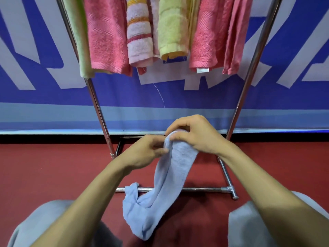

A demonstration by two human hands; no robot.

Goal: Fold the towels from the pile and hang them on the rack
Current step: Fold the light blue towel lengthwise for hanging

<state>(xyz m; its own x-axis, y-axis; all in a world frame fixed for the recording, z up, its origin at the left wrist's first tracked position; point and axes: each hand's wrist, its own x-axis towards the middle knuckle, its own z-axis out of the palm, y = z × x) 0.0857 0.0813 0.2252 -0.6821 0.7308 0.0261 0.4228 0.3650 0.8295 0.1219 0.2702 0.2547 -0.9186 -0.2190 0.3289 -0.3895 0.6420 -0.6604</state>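
Observation:
A light blue towel [160, 189] hangs bunched and twisted from both hands above the red floor. My right hand [194, 134] grips its top edge from above. My left hand [147, 152] pinches the same edge just to the left, fingers touching the cloth. The towel's lower end droops over the front bar of the metal rack [204, 189]. Several towels hang on the rack above: a green towel [78, 36], a pink towel [106, 36], a striped white towel [139, 32], a yellow-green towel [171, 29] and another pink towel [206, 38]. No pile is in view.
The rack's slanted chrome legs [98, 107] rise on both sides of my hands. A blue and white banner [35, 82] covers the wall behind. My knees in grey trousers [249, 225] frame the bottom of the view on the red floor [44, 166].

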